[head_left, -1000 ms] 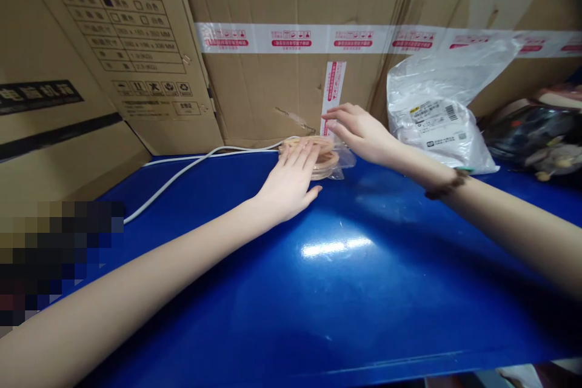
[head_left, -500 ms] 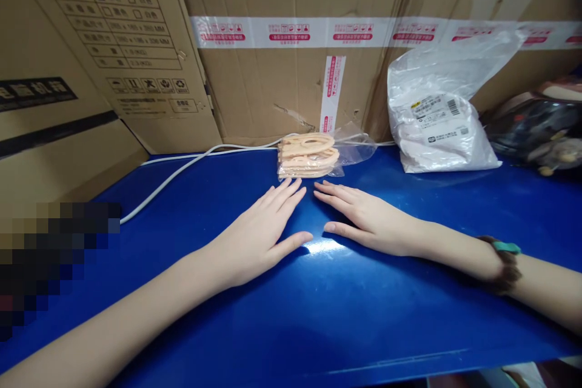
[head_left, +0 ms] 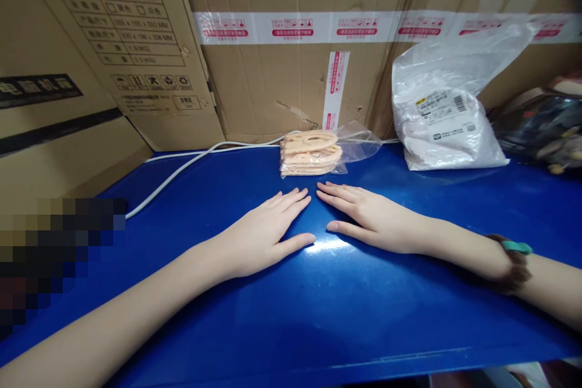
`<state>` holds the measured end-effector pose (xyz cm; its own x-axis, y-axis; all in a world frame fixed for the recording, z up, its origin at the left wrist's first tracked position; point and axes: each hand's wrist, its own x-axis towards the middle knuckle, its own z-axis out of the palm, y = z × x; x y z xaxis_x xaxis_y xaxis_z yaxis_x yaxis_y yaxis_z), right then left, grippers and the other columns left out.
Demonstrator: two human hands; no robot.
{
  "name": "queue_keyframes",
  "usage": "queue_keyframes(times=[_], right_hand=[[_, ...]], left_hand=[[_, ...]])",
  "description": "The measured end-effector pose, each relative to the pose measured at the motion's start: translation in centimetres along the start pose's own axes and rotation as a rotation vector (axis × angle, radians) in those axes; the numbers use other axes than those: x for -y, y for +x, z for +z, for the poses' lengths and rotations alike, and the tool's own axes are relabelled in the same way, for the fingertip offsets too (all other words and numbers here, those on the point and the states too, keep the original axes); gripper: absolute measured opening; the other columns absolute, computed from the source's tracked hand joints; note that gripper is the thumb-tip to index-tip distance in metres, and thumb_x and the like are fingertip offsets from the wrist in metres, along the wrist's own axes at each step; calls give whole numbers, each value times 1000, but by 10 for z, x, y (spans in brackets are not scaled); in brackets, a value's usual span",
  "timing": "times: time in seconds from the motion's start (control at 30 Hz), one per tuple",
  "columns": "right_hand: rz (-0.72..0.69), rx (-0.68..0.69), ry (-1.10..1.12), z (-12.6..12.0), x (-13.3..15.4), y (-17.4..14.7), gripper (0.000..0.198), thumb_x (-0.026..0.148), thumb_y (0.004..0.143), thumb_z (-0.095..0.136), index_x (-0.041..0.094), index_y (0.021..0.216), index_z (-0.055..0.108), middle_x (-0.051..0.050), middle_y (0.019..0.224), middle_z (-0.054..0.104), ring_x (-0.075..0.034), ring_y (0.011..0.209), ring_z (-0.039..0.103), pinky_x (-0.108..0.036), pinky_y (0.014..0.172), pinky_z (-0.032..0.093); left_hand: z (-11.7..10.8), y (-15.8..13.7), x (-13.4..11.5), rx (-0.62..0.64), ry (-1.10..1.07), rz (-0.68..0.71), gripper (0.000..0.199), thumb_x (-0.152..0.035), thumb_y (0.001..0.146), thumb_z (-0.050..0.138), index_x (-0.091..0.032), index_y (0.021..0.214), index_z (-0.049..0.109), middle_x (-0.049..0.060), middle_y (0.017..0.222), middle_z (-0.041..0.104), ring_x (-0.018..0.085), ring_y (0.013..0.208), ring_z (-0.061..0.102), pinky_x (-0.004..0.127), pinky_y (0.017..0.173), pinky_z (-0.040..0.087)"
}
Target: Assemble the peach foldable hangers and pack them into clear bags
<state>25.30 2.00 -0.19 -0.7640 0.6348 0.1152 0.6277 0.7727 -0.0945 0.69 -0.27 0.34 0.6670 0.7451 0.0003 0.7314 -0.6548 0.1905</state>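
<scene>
My left hand [head_left: 268, 227] lies palm down on the blue tabletop [head_left: 291, 321], fingers stretched out and thumb apart, holding nothing. Opposite it, my right hand [head_left: 373, 218] also rests flat with its thumb spread from the fingers and nothing in it. The fingertips of both hands point toward each other with a small gap between. Just beyond them sits a stack of flat peach-coloured pieces with oval cut-outs [head_left: 310, 154], inside a clear plastic bag [head_left: 359, 139]; neither hand touches it. Around my right wrist is a fuzzy brown band [head_left: 509, 267] with a teal piece.
Large cardboard boxes [head_left: 273, 79] stand along the back and left. A white plastic parcel bag [head_left: 445, 127] is at the back right, beside a dark bundle [head_left: 541, 121]. A white cable [head_left: 168, 180] runs along the back left. A blurred patch [head_left: 54, 254] covers the left edge.
My left hand's fingers have drawn slightly back from the bagged stack and closer together. My right hand stays nearly in place. The whole view has shifted a little.
</scene>
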Motion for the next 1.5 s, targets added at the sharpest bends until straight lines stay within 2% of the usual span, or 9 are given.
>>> queue_keyframes(times=[0.3,0.47,0.63,0.87,1.3,1.5], right_hand=[[-6,-58,34,2,-1,0,68,55,98,37,11,149,38,-18,154,34,-31,141,34,-52,114,32],[-7,-36,14,1,-1,0,69,56,99,34,9,149,37,-18,154,33,-31,142,33,-51,115,31],[-8,-71,46,2,-1,-1,67,55,98,38,11,148,39,-18,153,35,-31,141,35,-51,114,33],[-2,-26,10,1,-1,0,69,56,99,34,8,149,37,-18,155,32,-31,143,32,-50,115,31],[-8,-69,41,2,-1,-1,66,54,98,39,11,148,40,-18,153,34,-31,142,34,-52,115,32],[-3,-43,22,2,-2,0,68,56,98,36,10,148,38,-18,154,33,-30,142,33,-50,115,31]], left_hand=[[-1,-2,2,-12,47,22,71,-60,99,29,-13,152,29,12,158,24,26,147,22,45,120,21],[-1,-2,3,-8,51,28,71,-60,99,28,-13,152,29,12,158,24,26,147,23,44,120,21],[-1,-1,3,-33,32,32,70,-60,98,30,-13,151,32,13,157,27,27,146,25,46,119,24],[-2,-1,1,-14,46,24,70,-59,99,30,-13,151,31,13,158,26,28,146,25,47,119,24],[-3,-1,1,-14,70,19,71,-61,98,28,-14,152,31,12,158,27,27,146,25,43,120,23],[-2,1,0,0,69,15,71,-60,99,28,-13,152,29,13,158,25,28,147,23,47,120,22]])
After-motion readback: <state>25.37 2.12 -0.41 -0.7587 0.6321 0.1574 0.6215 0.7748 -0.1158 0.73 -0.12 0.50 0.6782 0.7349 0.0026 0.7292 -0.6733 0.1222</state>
